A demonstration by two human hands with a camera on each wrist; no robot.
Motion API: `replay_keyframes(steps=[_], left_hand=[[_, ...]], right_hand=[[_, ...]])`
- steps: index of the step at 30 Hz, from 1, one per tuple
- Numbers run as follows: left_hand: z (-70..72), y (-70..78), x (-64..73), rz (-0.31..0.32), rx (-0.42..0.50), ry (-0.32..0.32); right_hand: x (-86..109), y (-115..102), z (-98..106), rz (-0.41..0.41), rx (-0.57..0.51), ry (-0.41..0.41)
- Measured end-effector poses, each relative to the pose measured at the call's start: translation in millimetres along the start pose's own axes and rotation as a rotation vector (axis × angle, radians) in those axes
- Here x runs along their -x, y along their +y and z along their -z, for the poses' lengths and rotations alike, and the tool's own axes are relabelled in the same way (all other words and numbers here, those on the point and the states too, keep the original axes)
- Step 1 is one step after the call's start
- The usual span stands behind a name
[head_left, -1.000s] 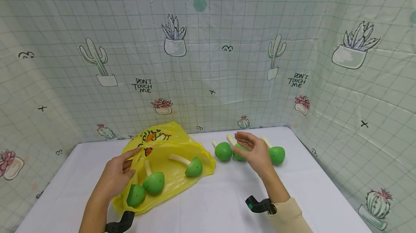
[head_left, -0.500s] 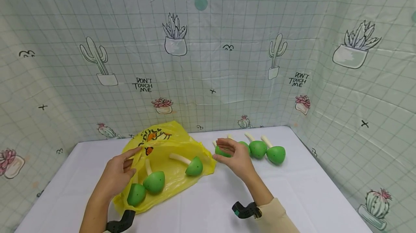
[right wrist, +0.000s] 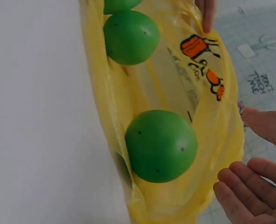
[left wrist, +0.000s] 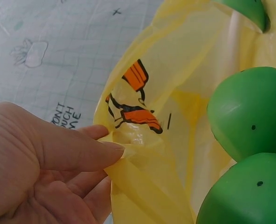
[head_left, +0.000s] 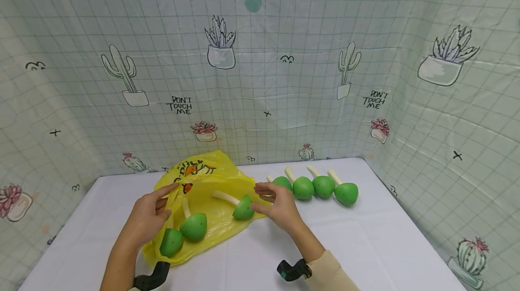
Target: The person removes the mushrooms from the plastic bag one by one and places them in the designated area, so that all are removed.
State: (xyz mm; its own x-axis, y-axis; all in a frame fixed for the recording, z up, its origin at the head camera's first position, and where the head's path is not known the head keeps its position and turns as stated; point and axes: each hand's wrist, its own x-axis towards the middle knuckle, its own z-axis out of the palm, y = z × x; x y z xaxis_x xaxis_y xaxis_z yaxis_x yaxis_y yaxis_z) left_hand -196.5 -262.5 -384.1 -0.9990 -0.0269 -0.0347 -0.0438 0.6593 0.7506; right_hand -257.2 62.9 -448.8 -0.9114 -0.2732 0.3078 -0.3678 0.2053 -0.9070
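A thin yellow plastic bag (head_left: 227, 232) with orange and black print lies on its side, mouth toward me. Inside are three toy mushrooms with green, dark-dotted caps and cream stems: a left one (head_left: 171, 242), a middle one (head_left: 193, 227) and a right one (head_left: 243, 207). My left hand (head_left: 144, 219) pinches the bag's left rim between thumb and finger, plain in the left wrist view (left wrist: 58, 158). My right hand (head_left: 280, 207) is at the bag's right rim, thumb and fingers spread apart. Nothing shows between them in the right wrist view (right wrist: 254, 191); whether the fingertips touch the rim I cannot tell.
Several more green toy mushrooms (head_left: 303, 188) stand in a row at the back right of the white-covered table (head_left: 365, 246). A cactus-print cloth (head_left: 264, 83) hangs behind the table and along both sides.
My right hand has moved left from the row of mushrooms to the bag's right rim, uncovering the mushrooms behind it. My left hand keeps its pinch on the bag, almost still.
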Motion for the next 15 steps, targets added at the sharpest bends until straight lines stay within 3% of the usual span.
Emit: replay_keyframes(steps=[15], left_hand=[[0.0, -1.4, 1.5, -0.029, 0.028, 0.004]], right_hand=[[0.7, 10, -19, 0.021, 0.042, -0.031]])
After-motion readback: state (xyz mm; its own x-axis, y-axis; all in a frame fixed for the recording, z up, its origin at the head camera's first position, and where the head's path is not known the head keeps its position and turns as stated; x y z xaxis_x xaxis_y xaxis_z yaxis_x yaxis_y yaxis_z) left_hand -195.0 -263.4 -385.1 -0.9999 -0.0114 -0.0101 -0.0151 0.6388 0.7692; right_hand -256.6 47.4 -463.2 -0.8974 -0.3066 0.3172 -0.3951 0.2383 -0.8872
